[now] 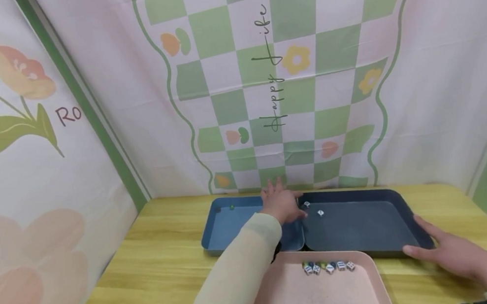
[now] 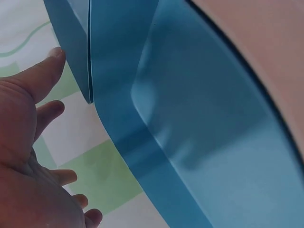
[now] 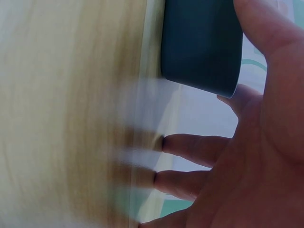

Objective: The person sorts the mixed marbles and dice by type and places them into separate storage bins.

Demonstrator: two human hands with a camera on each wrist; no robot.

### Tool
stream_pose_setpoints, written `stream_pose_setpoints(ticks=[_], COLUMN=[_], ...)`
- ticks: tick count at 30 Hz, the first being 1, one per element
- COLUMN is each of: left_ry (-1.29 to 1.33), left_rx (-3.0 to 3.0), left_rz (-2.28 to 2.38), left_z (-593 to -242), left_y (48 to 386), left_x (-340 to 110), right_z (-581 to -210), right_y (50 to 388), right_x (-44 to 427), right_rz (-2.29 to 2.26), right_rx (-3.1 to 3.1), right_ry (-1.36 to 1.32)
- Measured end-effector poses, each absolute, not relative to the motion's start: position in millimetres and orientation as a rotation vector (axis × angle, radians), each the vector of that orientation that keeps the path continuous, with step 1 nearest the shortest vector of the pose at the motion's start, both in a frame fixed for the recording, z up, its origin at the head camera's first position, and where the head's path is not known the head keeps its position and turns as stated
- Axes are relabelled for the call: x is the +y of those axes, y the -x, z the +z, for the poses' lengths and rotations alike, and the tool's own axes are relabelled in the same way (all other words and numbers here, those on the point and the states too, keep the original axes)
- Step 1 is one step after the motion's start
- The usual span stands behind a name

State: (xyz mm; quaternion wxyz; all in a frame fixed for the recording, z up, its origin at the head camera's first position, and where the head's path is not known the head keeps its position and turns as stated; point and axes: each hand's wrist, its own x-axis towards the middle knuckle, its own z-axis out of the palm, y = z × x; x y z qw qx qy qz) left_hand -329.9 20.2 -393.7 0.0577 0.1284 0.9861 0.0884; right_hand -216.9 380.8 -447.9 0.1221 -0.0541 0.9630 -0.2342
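Observation:
My left hand (image 1: 281,205), fingers spread, is over the far right part of the blue tray (image 1: 234,230), near its seam with the dark tray (image 1: 358,221). In the left wrist view that hand (image 2: 28,137) holds nothing; its thumb is near the neighbouring tray's wall. My right hand (image 1: 454,251) is at the dark tray's near right corner, thumb by the front side and fingers along the right end. In the right wrist view its extended fingers (image 3: 190,147) reach past the tray corner (image 3: 202,52). Two white dice (image 1: 320,213) lie in the dark tray's left part.
A pink tray (image 1: 321,297) stands in front, with several white, blue and green dice (image 1: 330,268) lined along its far side. A green die (image 1: 232,207) and a dark one (image 1: 218,209) lie in the blue tray. Behind the wooden table (image 1: 149,271) hangs a patterned curtain (image 1: 217,75).

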Motion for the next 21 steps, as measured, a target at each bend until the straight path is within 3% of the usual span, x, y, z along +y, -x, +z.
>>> stream_pose_setpoints(ticks=[7, 21], left_ry=[-0.394, -0.711], left_rx=[2.941, 2.897], left_rz=[0.358, 0.194], left_z=[-392, -382], left_y=[321, 292], left_x=[11, -3], right_z=[-450, -452], right_y=[218, 220], right_x=[382, 384], right_rz=[-0.676, -0.669], right_rx=[2.816, 2.794], right_ry=[0.16, 0.149])
